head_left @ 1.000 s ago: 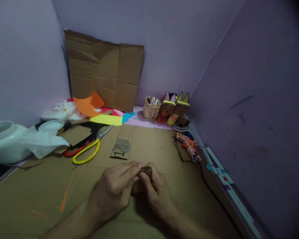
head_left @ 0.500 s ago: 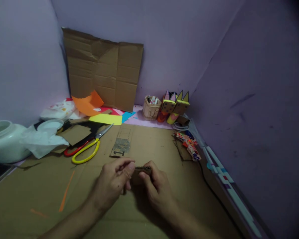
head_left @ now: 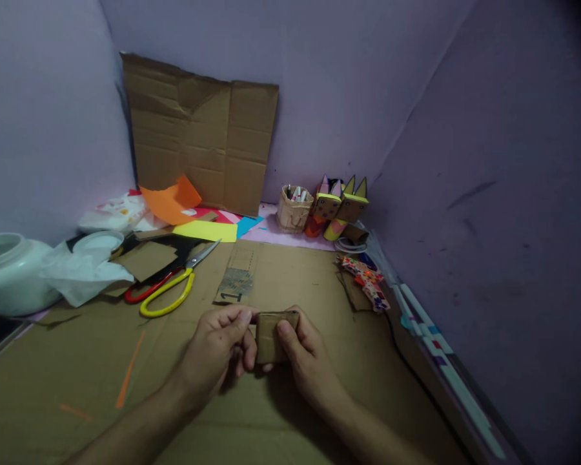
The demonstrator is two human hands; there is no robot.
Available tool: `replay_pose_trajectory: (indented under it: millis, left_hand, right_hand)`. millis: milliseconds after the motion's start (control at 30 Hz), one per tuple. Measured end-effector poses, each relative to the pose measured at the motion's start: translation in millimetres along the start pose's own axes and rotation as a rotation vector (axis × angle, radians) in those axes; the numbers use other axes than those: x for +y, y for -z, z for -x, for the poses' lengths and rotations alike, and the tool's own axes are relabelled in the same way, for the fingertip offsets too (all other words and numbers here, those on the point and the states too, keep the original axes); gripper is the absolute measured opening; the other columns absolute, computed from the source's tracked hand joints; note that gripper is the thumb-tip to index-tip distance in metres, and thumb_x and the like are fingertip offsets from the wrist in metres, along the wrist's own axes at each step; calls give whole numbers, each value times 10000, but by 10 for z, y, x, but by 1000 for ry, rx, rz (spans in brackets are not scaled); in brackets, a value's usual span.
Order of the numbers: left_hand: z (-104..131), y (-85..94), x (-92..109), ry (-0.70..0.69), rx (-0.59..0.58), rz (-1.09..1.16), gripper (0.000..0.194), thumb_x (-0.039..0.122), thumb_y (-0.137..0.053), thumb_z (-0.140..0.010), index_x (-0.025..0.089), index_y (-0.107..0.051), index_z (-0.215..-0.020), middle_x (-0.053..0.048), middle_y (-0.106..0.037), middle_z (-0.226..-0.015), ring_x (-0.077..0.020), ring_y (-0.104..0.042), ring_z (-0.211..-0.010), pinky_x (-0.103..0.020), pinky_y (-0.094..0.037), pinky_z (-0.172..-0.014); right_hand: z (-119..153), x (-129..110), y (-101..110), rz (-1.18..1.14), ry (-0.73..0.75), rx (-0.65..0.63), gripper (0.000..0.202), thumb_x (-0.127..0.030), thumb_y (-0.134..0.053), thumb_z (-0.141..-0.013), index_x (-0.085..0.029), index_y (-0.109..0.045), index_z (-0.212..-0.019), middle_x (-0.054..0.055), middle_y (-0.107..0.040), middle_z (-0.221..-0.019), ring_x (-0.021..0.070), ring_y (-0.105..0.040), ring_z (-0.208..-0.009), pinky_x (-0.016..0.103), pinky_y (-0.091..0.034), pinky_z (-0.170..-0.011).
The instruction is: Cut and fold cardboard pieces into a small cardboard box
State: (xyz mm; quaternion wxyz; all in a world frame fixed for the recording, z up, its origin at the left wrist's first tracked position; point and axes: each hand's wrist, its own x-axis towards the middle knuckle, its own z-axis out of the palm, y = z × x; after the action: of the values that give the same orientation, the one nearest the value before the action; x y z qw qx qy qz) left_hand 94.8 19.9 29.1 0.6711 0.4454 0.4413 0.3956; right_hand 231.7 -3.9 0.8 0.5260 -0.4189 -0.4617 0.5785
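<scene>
A small, roughly square piece of brown cardboard [head_left: 270, 342] is held up over the cardboard-covered table. My right hand [head_left: 310, 355] is closed on its right side, thumb flat on the front face and fingers behind. My left hand [head_left: 223, 342] is right beside the piece's left edge. Its thumb and forefinger are pinched together near the upper left corner, the other fingers curled. Whatever is between those fingertips is too small or hidden to make out. Beyond the hands, a printed cardboard strip [head_left: 237, 278] lies flat.
Scissors [head_left: 169, 290] with red and yellow handles lie left of the strip. A white pot [head_left: 19, 278] stands far left. Coloured paper [head_left: 206, 231], a pen holder [head_left: 294, 213] and a leaning cardboard sheet [head_left: 198, 135] are at the back. A patterned glue gun [head_left: 368, 281] and black cable lie right.
The cardboard piece has been tilted, so its broad face shows instead of its upper edge. My left fingers have shifted slightly at its left side, and my right hand keeps its grip.
</scene>
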Motion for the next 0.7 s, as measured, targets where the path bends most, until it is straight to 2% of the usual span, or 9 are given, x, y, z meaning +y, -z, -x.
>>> replay_pose_trajectory:
  millis: [100, 233, 333, 433, 500, 567, 633, 700]
  left_hand:
    - [-18, 10, -22, -29, 9, -71, 351, 457, -577, -733, 139, -551, -879, 60, -505, -380, -54, -348, -284, -138, -236, -303]
    - [-19, 7, -54, -40, 63, -187, 322, 421, -634, -677, 145, -537, -811, 83, -465, -349, -45, -317, -271, -134, -231, -299]
    - [-25, 10, -74, -30, 81, -144, 291, 426, -613, -692, 166, -507, -772, 84, -470, -352, -44, -303, -261, -130, -200, -284]
    - [-34, 24, -82, -13, 85, -50, 272, 414, -608, -698, 178, -485, -753, 74, -492, -370, -53, -337, -272, -135, -230, -294]
    - [-25, 32, -77, 3, 76, -38, 275, 415, -613, -692, 178, -480, -737, 75, -487, -372, -55, -344, -281, -144, -249, -310]
    - [3, 34, -65, -9, 37, -127, 282, 419, -623, -687, 170, -505, -748, 54, -533, -438, -70, -410, -334, -162, -308, -348]
    - [41, 29, -48, -82, 2, -307, 282, 410, -636, -687, 161, -552, -792, 8, -614, -599, -112, -532, -493, -200, -404, -456]
    - [74, 25, -34, -170, -6, -525, 251, 390, -625, -708, 164, -593, -811, -16, -638, -731, -156, -575, -663, -241, -441, -586]
  right_hand:
    - [-1, -22, -2, 25, -13, -20, 295, -474, -528, -801, -186, -473, -824, -17, -490, -706, 96, -500, -548, 215, -468, -449]
    - [7, -37, 30, 36, -30, -44, 232, -401, -528, -814, -171, -518, -849, 2, -540, -723, 110, -527, -598, 229, -480, -506]
    - [8, -65, 49, 87, 38, 34, 148, -285, -591, -777, -165, -579, -863, 13, -602, -756, 119, -556, -666, 234, -480, -594]
    - [5, -99, 60, 120, 110, 50, 241, -186, -632, -725, -185, -618, -966, 21, -657, -860, 136, -587, -772, 240, -468, -685]
    - [4, -113, 71, 128, 117, 51, 230, -169, -600, -740, -189, -640, -965, 16, -667, -847, 139, -592, -761, 238, -461, -674]
    - [8, -117, 89, 164, 110, 48, 166, -175, -570, -757, -172, -666, -892, 14, -661, -774, 139, -587, -705, 234, -450, -632]
    - [23, -115, 109, 250, 123, 14, 132, -189, -563, -766, -156, -674, -829, 17, -649, -722, 144, -581, -676, 235, -441, -611]
    - [46, -119, 125, 350, 153, -41, 140, -206, -554, -786, -157, -671, -845, 26, -654, -734, 153, -587, -688, 238, -443, -616]
